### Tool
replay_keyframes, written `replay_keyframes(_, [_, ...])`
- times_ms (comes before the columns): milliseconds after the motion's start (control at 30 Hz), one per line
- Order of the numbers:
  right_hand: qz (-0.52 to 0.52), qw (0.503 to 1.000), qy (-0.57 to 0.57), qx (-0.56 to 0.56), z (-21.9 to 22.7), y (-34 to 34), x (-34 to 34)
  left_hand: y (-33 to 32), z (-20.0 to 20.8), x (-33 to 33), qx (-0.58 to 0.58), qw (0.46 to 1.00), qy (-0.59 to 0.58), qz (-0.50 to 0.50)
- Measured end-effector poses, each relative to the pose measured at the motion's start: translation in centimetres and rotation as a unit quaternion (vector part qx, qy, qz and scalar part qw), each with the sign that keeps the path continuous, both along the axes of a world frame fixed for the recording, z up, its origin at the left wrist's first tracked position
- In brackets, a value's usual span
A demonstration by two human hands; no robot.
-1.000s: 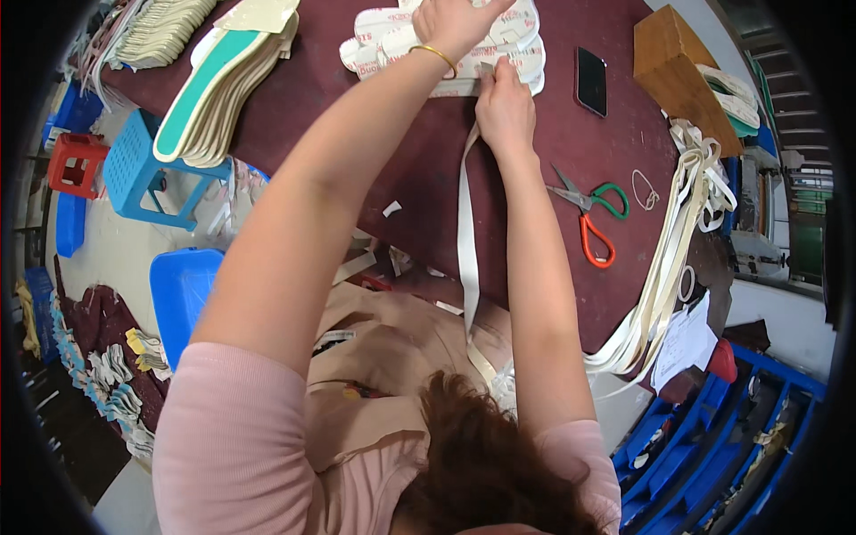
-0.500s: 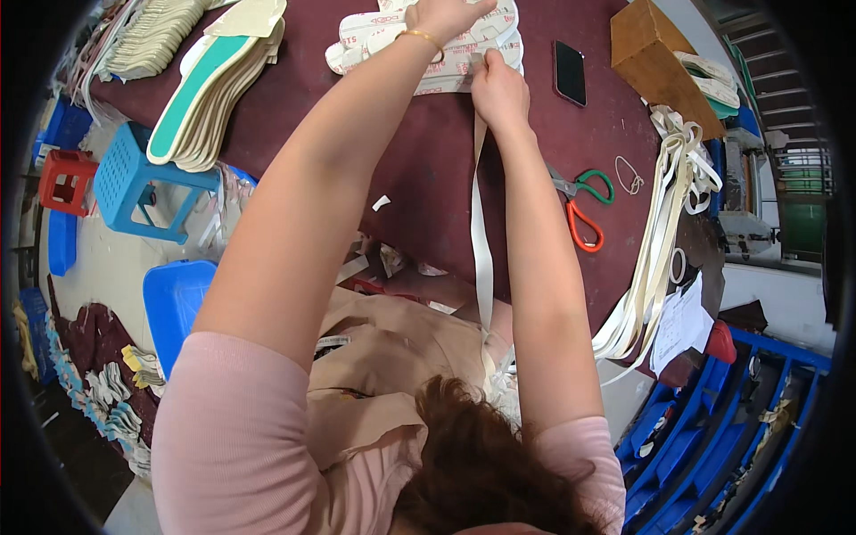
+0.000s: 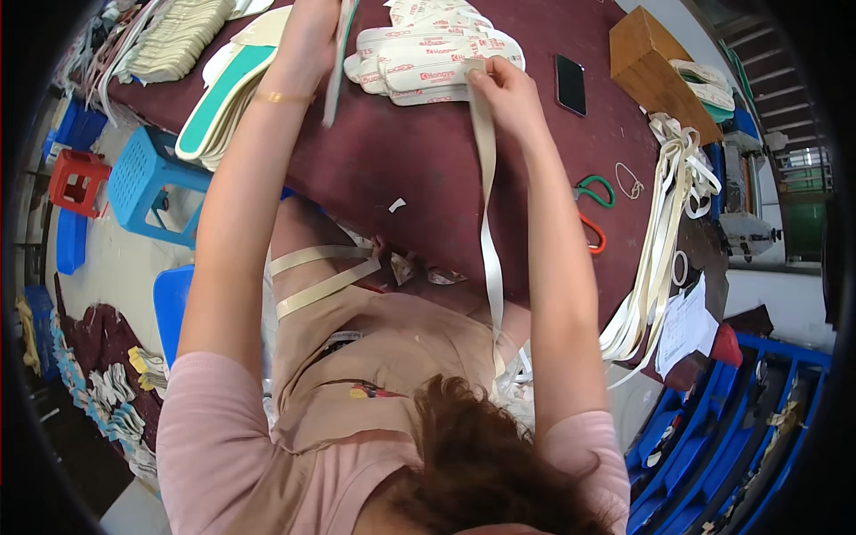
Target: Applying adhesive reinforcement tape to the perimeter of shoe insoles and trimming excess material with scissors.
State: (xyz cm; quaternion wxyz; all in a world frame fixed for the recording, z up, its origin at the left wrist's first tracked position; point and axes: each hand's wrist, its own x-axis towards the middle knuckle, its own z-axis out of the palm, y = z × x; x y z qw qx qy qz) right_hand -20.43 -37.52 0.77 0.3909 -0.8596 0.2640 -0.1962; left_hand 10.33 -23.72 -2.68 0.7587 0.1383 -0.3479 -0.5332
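Observation:
My left hand point(image 3: 310, 40) is closed on a shoe insole point(image 3: 337, 76), seen almost edge-on, over the far left of the table; its fingertips are partly cut off by the upper edge. Beside it lies a stack of green-and-cream insoles point(image 3: 223, 102). In the fingers of my right hand point(image 3: 508, 89), a long cream ribbon strip point(image 3: 486, 178) is pinched near its end. The strip hangs down past the table edge to my lap. Just beyond that hand is a pile of white insoles point(image 3: 428, 62) with red print.
Scissors point(image 3: 596, 192), partly behind my right forearm, and a phone point(image 3: 570, 85) lie on the maroon table point(image 3: 392, 165). At right are a brown box point(image 3: 644, 62), hanging cream strips point(image 3: 664, 214) and blue racks point(image 3: 713, 428). A blue stool point(image 3: 147, 183) stands left.
My left hand has moved left from the white pile to beside the green-and-cream stack, with an insole in it. My right hand has shifted slightly, still pinching the strip.

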Motion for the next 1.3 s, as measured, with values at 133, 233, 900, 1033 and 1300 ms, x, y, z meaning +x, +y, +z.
replay_keyframes(133, [0.123, 0.877, -0.281, 0.369, 2.5, 12.6, -1.5, 7.4, 3.5, -17.6, 0.314, 0.908, -0.116, 0.250])
replay_keyframes(233, [0.059, 0.854, -0.256, 0.449, 0.5, 14.8, -1.9, 12.6, 3.7, -23.0, 0.248, 0.964, -0.072, 0.060])
replay_keyframes(900, [-0.056, 0.728, -0.289, 0.619, 0.3, 15.7, -10.4, 12.5, 1.7, -28.0, 0.232, 0.865, -0.247, 0.369])
replay_keyframes(1033, [-0.063, 0.722, -0.238, 0.647, -0.9, 16.4, -10.3, 13.0, 2.3, -27.7, 0.254, 0.893, -0.155, 0.337])
replay_keyframes(1300, [-0.070, 0.956, -0.232, 0.163, -1.9, 18.0, -9.5, 13.2, 1.8, -28.2, 0.243, 0.871, -0.195, 0.380])
